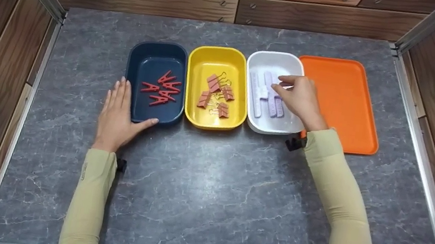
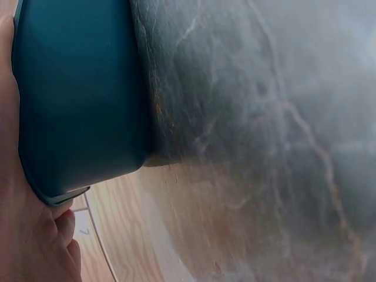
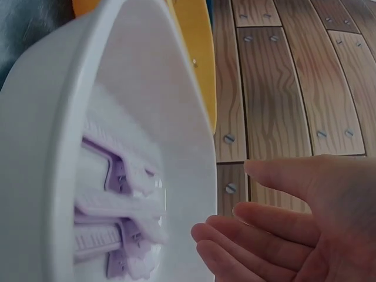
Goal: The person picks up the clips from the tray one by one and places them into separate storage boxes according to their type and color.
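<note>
My left hand (image 1: 117, 110) lies along the left side of the navy bin (image 1: 159, 51), fingers straight and thumb spread along its front rim. Small red clothespins (image 1: 159, 99) lie in that bin. Over the right part of the white bin (image 1: 277, 56) hovers my right hand (image 1: 299, 97), palm inward. Its thumb and fingers are apart, with nothing between them in the right wrist view. Beneath it, several long lavender plastic clips (image 3: 117, 205) with ridged strips rest on the bin's floor. The left wrist view shows the navy bin's outer wall (image 2: 82, 88) against the hand.
Between the navy and white bins stands a yellow bin (image 1: 210, 55) with several dusty-pink binder clips (image 1: 204, 99). An orange tray (image 1: 343, 105) lies right of the white bin. Wood-patterned panels (image 1: 153, 0) border the grey marbled table (image 1: 197, 204) at the back and sides.
</note>
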The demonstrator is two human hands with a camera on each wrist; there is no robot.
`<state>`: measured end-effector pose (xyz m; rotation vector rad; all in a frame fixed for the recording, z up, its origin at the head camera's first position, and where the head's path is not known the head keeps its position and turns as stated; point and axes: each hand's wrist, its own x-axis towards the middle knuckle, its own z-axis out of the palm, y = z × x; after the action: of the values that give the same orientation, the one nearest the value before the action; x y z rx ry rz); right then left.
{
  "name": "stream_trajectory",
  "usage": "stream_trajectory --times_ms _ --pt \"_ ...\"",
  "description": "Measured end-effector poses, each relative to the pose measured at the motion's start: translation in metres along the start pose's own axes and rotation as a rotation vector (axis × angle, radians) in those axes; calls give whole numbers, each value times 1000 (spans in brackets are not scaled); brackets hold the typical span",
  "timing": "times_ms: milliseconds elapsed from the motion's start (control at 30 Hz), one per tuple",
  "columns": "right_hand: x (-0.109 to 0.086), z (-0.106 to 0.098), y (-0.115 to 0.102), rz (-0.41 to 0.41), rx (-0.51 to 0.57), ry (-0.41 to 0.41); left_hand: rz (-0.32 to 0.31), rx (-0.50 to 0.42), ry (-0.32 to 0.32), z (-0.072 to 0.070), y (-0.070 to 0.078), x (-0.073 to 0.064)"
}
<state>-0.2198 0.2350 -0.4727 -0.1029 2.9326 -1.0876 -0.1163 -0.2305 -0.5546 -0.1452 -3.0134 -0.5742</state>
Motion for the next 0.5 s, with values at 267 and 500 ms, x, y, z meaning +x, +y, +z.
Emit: stream_trajectory --times_ms 267,500 --pt "-9 -2 -8 -39 18 -2 -16 -23 -2 1 -1 1" --pt "-11 -5 -7 -42 19 -6 -23 -59 6 -4 1 5"
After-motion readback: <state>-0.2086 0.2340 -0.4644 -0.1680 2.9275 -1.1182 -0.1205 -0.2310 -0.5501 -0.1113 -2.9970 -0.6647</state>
